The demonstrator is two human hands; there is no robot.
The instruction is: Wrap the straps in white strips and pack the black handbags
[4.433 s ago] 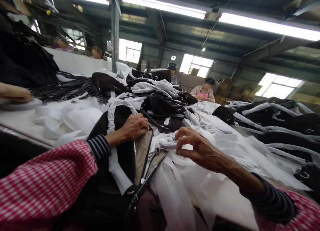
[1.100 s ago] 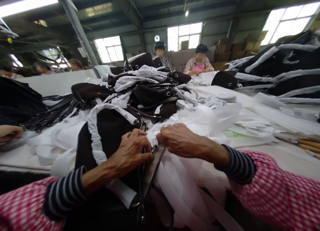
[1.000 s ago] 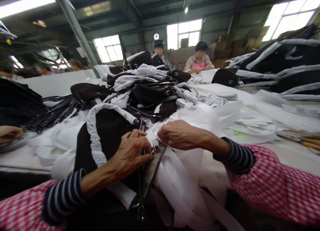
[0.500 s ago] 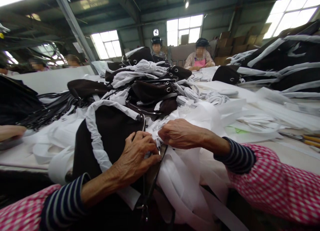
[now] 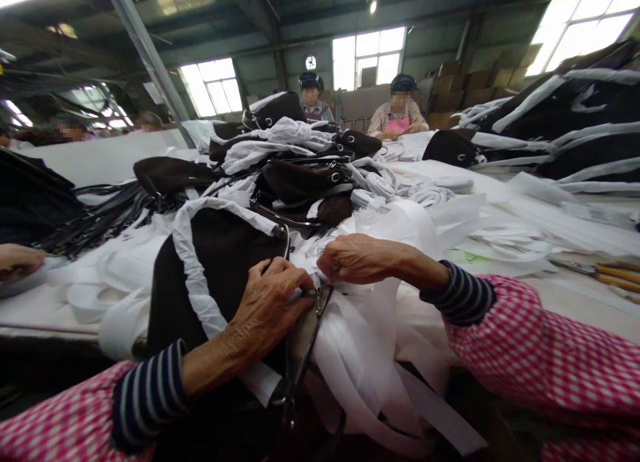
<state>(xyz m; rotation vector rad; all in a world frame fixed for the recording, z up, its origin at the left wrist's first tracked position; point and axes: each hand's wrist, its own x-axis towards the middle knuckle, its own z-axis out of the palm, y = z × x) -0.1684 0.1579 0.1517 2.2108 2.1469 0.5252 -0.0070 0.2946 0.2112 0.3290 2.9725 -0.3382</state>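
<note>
A dark brown bag [image 5: 167, 295] lies tilted in front of me, with its handle wrapped in crinkled white wrapping [image 5: 193, 275]. An open metal zipper [image 5: 306, 359] runs along its near right side. My left hand [image 5: 273, 299] is closed over the bag's edge beside a small metal clasp [image 5: 319, 301], fingers bent and thumb toward the clasp. Just right of it, my right hand [image 5: 357, 259] is curled into a pinch on white wrapping material [image 5: 313, 265] near the clasp. Its fingertips are partly hidden.
Loose white strips [image 5: 370, 375] hang over the table's front edge. Behind the bag rises a heap of dark bags [image 5: 295, 182]; more bags [image 5: 565, 122] are stacked at right. Yellow-handled scissors [image 5: 615, 275] lie at right. Another person's hand [image 5: 20, 261] is at far left; co-workers sit beyond.
My left hand's thumb has drawn back slightly to the left, leaving the metal clasp more exposed. My right hand stays almost in place, its forearm shifted a little left.
</note>
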